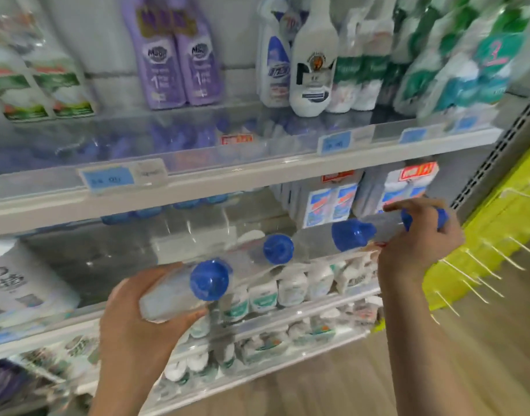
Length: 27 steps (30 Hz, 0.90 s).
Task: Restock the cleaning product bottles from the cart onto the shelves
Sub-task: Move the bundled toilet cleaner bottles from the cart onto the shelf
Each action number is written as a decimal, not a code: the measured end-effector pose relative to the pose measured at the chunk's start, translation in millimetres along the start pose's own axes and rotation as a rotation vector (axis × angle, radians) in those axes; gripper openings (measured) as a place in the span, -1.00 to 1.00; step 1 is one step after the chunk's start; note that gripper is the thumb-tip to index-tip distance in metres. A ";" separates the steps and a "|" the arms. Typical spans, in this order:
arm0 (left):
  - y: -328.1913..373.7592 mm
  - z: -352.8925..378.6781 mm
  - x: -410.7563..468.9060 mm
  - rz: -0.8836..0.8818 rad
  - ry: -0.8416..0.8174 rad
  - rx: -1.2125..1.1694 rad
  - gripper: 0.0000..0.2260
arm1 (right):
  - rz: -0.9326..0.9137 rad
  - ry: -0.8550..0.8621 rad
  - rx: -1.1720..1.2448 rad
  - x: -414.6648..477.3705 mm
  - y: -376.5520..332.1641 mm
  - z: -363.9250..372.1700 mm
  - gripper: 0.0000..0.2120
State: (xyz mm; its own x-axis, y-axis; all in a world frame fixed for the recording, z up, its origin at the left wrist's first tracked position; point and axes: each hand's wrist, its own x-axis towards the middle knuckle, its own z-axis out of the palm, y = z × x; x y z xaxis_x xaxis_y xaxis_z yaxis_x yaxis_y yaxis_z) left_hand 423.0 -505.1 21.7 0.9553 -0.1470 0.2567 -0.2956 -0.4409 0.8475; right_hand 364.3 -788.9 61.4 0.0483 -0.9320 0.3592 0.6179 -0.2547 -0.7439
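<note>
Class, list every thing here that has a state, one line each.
Clear plastic bottle with blue cap: capped, tipped sideways, held by left hand.
Far-right blue-capped bottle: cap gripped by right hand.
Two blue-capped bottles between the hands: capped, not gripped.
Two purple plastic bottles: upright on upper shelf.

- Two purple bottles [179,61], far left on the upper shelf [257,172]: each has a white badge starting "Mag" and a large "1" below it.
- Teal-and-white pack [495,64], far right: a pink "3".
- Red tag [418,171] on the carton under that shelf: seems to end "1+1".
- Blue price labels [107,178] on the shelf edge: too blurred to read.
</note>
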 end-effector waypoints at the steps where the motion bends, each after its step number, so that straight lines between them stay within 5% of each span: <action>1: -2.1 9.1 6.8 -0.009 -0.044 0.015 -0.55 | -0.029 0.009 0.006 6.1 6.5 -2.0 -0.88; 20: -35.4 154.0 48.0 0.020 0.085 -0.041 -0.42 | -0.101 -0.106 -0.055 91.6 133.1 -32.9 -0.94; 27: -39.4 168.5 71.3 0.148 0.064 -0.117 -0.25 | -0.066 -0.163 -0.179 101.2 156.6 -28.2 -0.78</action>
State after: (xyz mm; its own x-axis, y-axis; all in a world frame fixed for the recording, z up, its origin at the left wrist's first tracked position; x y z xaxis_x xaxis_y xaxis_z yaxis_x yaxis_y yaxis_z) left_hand 500.8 -647.4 -71.7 0.9013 -0.1439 0.4085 -0.4331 -0.3123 0.8455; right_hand 443.8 -930.4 -34.7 0.1474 -0.8613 0.4862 0.4757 -0.3693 -0.7984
